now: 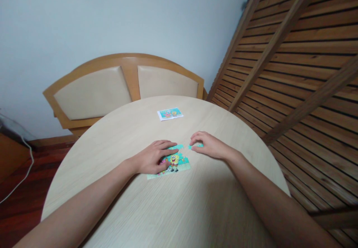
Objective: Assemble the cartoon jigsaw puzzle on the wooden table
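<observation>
A partly joined jigsaw puzzle (183, 166) lies on the round table, showing a yellow cartoon sponge figure on a turquoise ground. My left hand (156, 156) rests flat across its left part with the fingers spread, covering much of the picture there. The puzzle's upper right corner has a gap where the table shows. Just right of that gap, my right hand (209, 144) has its thumb and fingers curled around a turquoise puzzle piece (199, 144). That piece is apart from the joined part, and the fingers partly hide it.
A small printed picture card (170, 113) with similar cartoon figures lies farther back on the pale wooden table (179, 210). Behind stands a padded wooden headboard (132, 76) against the wall. Slatted wooden boards (296, 72) lean at the right. A white cable (30, 158) hangs at the left.
</observation>
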`<state>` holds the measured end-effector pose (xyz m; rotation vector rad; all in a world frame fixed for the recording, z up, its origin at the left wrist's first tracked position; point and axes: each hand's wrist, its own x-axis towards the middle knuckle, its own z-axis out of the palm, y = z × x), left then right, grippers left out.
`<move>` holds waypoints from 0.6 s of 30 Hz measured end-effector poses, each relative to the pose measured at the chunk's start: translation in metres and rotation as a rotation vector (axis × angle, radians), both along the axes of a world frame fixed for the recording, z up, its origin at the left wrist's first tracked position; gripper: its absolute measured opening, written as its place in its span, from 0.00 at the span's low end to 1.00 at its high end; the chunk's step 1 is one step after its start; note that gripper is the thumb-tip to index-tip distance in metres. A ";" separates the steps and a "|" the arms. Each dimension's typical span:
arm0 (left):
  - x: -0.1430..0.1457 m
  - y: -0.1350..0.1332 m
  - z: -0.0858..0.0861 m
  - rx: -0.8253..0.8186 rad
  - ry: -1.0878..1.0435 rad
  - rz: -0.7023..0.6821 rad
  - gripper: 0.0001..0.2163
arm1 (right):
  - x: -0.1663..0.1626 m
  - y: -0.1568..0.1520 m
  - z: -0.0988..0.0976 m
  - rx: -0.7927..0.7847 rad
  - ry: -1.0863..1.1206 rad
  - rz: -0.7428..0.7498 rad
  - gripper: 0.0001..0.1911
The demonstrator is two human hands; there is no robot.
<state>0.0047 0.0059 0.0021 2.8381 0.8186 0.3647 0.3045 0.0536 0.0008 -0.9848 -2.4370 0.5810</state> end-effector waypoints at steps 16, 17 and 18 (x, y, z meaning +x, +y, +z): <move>-0.001 0.003 -0.003 -0.041 -0.083 0.009 0.23 | -0.017 -0.007 0.002 0.044 0.042 0.160 0.02; 0.000 0.002 -0.002 -0.043 -0.082 0.009 0.23 | -0.019 -0.007 0.002 0.055 0.046 0.165 0.02; 0.000 0.002 -0.002 -0.044 -0.082 0.010 0.23 | -0.020 -0.008 0.003 0.064 0.053 0.168 0.02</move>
